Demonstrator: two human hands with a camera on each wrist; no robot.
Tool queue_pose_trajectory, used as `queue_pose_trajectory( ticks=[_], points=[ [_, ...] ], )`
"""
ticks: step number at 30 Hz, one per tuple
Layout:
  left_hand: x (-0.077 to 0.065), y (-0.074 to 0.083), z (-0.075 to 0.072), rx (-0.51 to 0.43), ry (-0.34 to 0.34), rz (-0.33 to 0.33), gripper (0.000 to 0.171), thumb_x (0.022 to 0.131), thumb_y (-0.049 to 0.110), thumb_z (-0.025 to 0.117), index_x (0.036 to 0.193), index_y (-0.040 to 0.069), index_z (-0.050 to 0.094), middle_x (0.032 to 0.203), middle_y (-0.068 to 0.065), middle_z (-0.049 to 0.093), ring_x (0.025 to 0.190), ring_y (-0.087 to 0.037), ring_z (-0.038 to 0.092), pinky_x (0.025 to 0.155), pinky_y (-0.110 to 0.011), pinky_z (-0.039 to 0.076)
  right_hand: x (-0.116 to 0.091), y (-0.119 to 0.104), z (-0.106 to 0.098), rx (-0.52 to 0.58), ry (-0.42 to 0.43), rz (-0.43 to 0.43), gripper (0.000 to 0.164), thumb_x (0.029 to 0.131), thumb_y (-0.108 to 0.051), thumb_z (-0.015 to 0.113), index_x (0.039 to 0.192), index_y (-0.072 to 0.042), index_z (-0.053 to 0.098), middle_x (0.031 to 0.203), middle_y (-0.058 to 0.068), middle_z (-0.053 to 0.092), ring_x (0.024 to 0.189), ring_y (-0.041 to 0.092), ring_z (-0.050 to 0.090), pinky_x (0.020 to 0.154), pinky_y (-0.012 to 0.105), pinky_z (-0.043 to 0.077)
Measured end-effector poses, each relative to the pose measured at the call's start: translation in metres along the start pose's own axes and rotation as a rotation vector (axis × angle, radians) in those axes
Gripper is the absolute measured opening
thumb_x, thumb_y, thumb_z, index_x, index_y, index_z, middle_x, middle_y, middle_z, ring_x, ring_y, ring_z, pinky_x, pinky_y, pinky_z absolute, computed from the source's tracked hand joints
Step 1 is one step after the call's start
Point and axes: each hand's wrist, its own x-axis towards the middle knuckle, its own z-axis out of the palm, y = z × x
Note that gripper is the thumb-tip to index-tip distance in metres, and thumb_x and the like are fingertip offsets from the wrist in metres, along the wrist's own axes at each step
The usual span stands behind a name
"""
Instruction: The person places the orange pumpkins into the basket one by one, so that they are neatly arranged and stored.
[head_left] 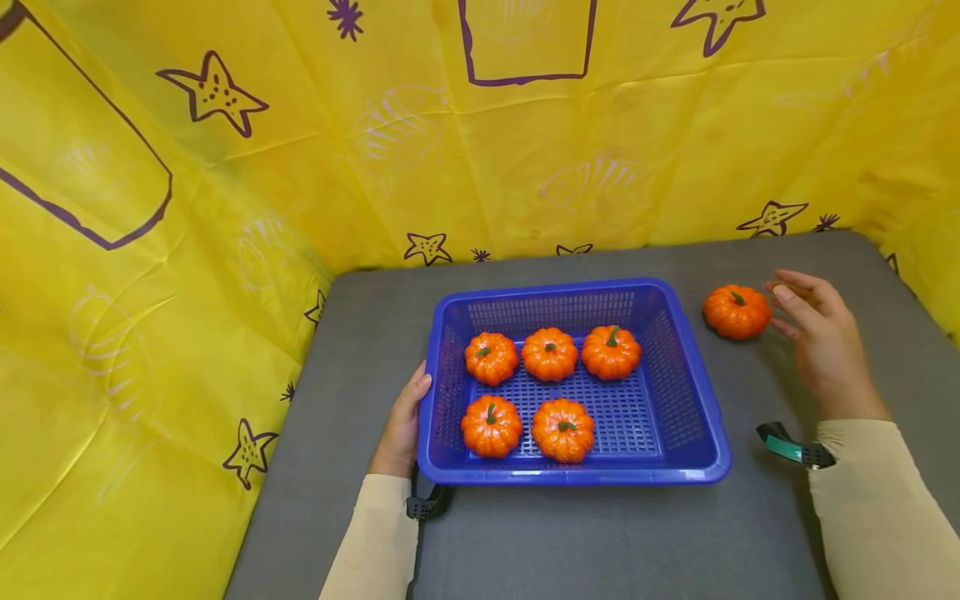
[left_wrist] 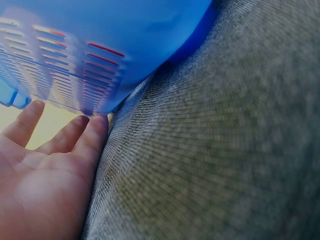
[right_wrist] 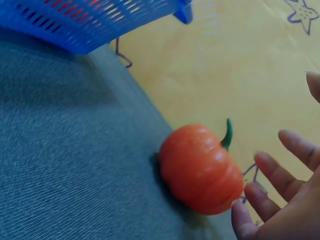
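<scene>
A blue plastic basket stands on the grey table with several small orange pumpkins inside, among them a front pumpkin and a right-hand one. My left hand is at the basket's left side; in the left wrist view its fingers extend to the perforated wall, touching it low down. To the right of the basket, a lone pumpkin with a green stem sits on the table. Right beside it is my right hand, its fingers spread and slightly bent, with nothing held. Whether the fingertips touch the pumpkin I cannot tell.
The grey tabletop extends around the basket. A yellow cloth printed with starfish and fish bones hangs behind the table and along its sides. Black straps sit at both wrists over beige sleeves.
</scene>
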Motion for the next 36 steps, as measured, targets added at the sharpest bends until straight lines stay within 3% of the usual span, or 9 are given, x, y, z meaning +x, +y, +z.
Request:
queue_pose_trajectory(
  ticks=[5,10,14,18,22,29,36],
  points=[
    [0.000,-0.001,0.000,0.001,0.011,-0.003,0.067,0.109,0.040,0.045,0.172,0.019,0.032,0.154,-0.025,0.050,0.122,-0.030,0.065,0.101,-0.044,0.057,0.001,0.011,-0.003,-0.095,0.032,0.039,0.027,0.109,-0.006,0.064,0.133,-0.017,0.070,0.126,-0.002,0.065,0.114,0.009,0.058,0.083,0.014,0.051],
    [0.000,-0.001,0.001,0.001,0.014,-0.009,0.067,0.109,0.040,0.045,0.172,0.019,0.032,0.156,-0.026,0.048,0.123,-0.030,0.064,0.102,-0.043,0.057,0.002,0.020,-0.005,-0.222,0.061,0.088,0.033,0.107,-0.015,0.069,0.139,-0.023,0.066,0.134,-0.005,0.057,0.119,0.006,0.051,0.086,0.012,0.046],
    [0.001,-0.002,0.000,0.000,0.009,-0.005,0.066,0.109,0.039,0.044,0.171,0.019,0.033,0.155,-0.026,0.049,0.123,-0.031,0.063,0.101,-0.043,0.056,0.003,0.027,-0.004,-0.412,0.077,0.129,0.046,0.108,-0.025,0.070,0.152,-0.027,0.058,0.152,0.007,0.047,0.131,0.012,0.045,0.090,0.012,0.039],
    [0.001,-0.002,0.000,0.012,0.008,0.000,0.066,0.110,0.038,0.043,0.171,0.018,0.032,0.156,-0.026,0.048,0.125,-0.031,0.062,0.102,-0.043,0.056,0.004,0.035,-0.001,-0.615,0.087,0.139,0.069,0.107,-0.032,0.070,0.168,-0.023,0.040,0.164,0.015,0.035,0.141,0.023,0.040,0.093,0.009,0.037],
    [0.001,-0.001,0.001,0.012,-0.002,0.005,0.068,0.110,0.038,0.042,0.172,0.016,0.029,0.159,-0.026,0.045,0.127,-0.032,0.060,0.104,-0.043,0.054,0.005,0.042,0.001,-0.662,0.104,0.124,0.080,0.104,-0.028,0.074,0.172,-0.018,0.032,0.168,0.021,0.032,0.139,0.028,0.039,0.095,0.008,0.036],
    [0.000,0.001,0.001,0.012,0.002,0.008,0.068,0.110,0.038,0.042,0.173,0.017,0.029,0.159,-0.025,0.046,0.128,-0.033,0.061,0.104,-0.043,0.055,0.005,0.049,0.002,-0.782,0.111,0.084,0.087,0.100,-0.028,0.079,0.170,-0.007,0.033,0.162,0.027,0.032,0.139,0.035,0.036,0.112,0.024,0.032],
    [0.000,0.001,0.002,0.010,0.006,0.000,0.068,0.110,0.038,0.042,0.173,0.017,0.028,0.159,-0.026,0.045,0.127,-0.033,0.061,0.104,-0.043,0.055,-0.002,0.051,0.002,-0.841,0.133,0.024,0.083,0.099,-0.027,0.081,0.166,-0.004,0.039,0.155,0.025,0.036,0.130,0.033,0.038,0.105,0.023,0.035]
  ],
)
